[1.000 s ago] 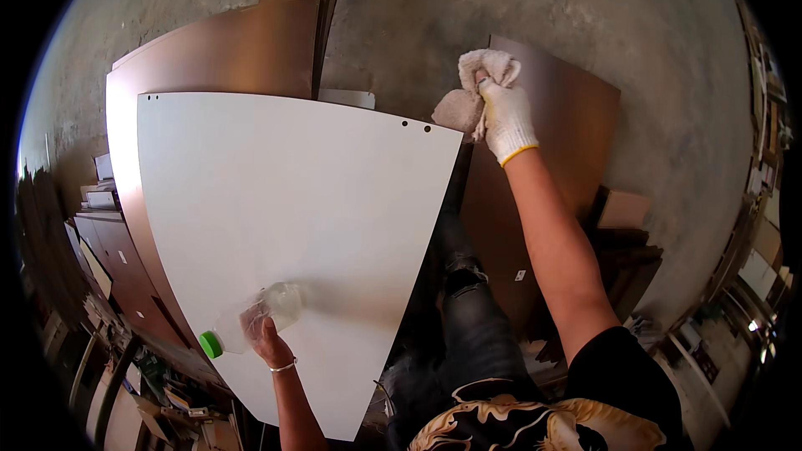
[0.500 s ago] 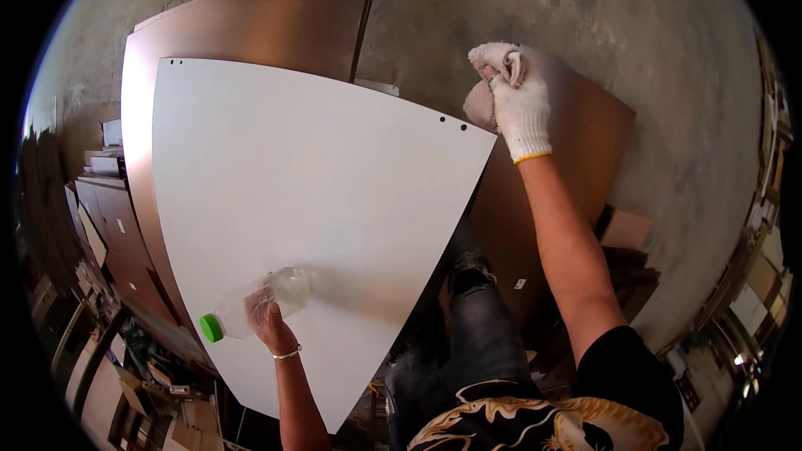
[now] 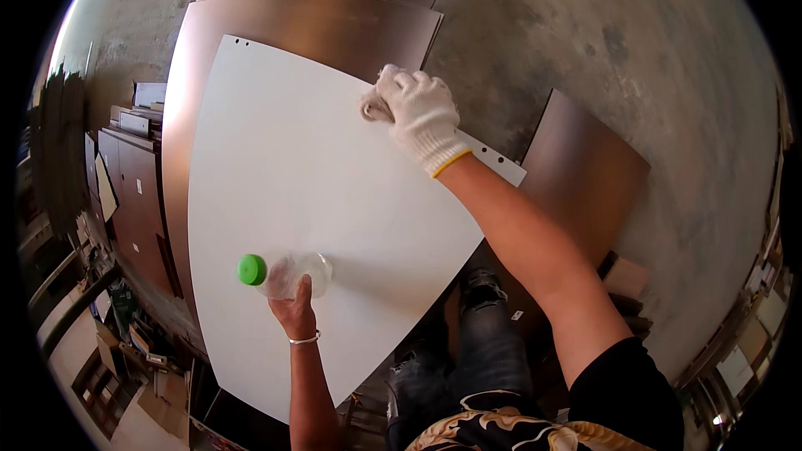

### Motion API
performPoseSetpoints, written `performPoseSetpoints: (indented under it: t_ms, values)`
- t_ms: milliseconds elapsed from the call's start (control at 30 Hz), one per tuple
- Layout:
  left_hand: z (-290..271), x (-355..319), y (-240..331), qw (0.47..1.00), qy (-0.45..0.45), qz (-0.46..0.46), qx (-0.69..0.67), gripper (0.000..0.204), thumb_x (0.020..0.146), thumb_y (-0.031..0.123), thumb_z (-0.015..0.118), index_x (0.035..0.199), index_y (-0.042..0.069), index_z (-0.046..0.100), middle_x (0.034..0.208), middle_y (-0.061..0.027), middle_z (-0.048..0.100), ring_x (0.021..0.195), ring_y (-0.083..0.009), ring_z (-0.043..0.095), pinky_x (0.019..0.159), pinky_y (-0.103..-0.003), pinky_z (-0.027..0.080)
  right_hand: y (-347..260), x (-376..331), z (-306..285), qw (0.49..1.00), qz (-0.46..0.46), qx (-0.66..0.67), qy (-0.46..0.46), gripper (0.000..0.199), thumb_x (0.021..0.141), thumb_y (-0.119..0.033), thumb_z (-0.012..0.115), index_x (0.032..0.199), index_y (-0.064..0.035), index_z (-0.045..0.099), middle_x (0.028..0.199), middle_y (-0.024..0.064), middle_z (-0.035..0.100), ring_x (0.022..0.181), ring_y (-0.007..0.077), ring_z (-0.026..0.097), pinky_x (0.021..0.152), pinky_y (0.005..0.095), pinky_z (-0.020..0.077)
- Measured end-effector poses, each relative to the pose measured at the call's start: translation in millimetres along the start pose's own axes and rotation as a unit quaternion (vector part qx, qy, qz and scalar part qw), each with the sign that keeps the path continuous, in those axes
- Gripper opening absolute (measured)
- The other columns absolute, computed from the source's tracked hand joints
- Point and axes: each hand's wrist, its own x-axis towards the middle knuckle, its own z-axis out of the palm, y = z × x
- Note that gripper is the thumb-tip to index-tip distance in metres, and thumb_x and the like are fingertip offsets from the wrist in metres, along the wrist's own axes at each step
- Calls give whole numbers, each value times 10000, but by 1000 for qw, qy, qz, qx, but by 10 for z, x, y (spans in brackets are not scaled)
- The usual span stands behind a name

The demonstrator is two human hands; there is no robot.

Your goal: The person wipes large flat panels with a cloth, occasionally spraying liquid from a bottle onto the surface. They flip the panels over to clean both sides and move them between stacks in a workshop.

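Observation:
A white board [image 3: 276, 159] with small dark holes near its far corners lies before me. Over its near part, my bare left hand [image 3: 294, 301] is wrapped round a clear plastic bottle [image 3: 316, 271] with a green cap [image 3: 251, 270]. The bottle lies sideways, its cap pointing left. On my right hand [image 3: 420, 113] is a white knitted glove with a yellow cuff edge. That hand grips a bunched pale cloth [image 3: 376, 106] at the board's far edge. Part of the cloth is hidden under the gloved fingers.
Brown panels [image 3: 317, 12] lie beneath and beyond the white board. Another brown panel [image 3: 585, 167] is at the right, on the grey concrete floor [image 3: 668, 75]. Stacked dark panels [image 3: 138, 192] stand at the left, with scattered wood pieces [image 3: 159, 401] nearer me.
My right hand has swung left with the cloth, from beyond the board's right corner to its far edge. The bottle has turned, its cap now higher in view. The whole view has shifted.

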Motion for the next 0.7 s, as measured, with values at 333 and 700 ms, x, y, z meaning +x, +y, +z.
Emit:
performPoseSetpoints:
  t_ms: [333,700]
  values:
    - [354,386,784,970,-76,76,220,440,821,62,806,1186,6,568,1081,-114,671,991,-244,641,885,-366,523,1084,-1444,-1126,895,342,259,-122,322,907,-204,696,1201,-91,628,1119,154,708,1042,293,696,865,427,556]
    - [592,717,1436,815,-131,305,474,426,668,-27,764,1049,39,585,982,-96,593,937,-318,579,824,-431,434,486,-1336,-482,278,275,919,-46,602,960,-434,674,1397,-45,529,1406,115,575,1299,309,541,1125,490,428]
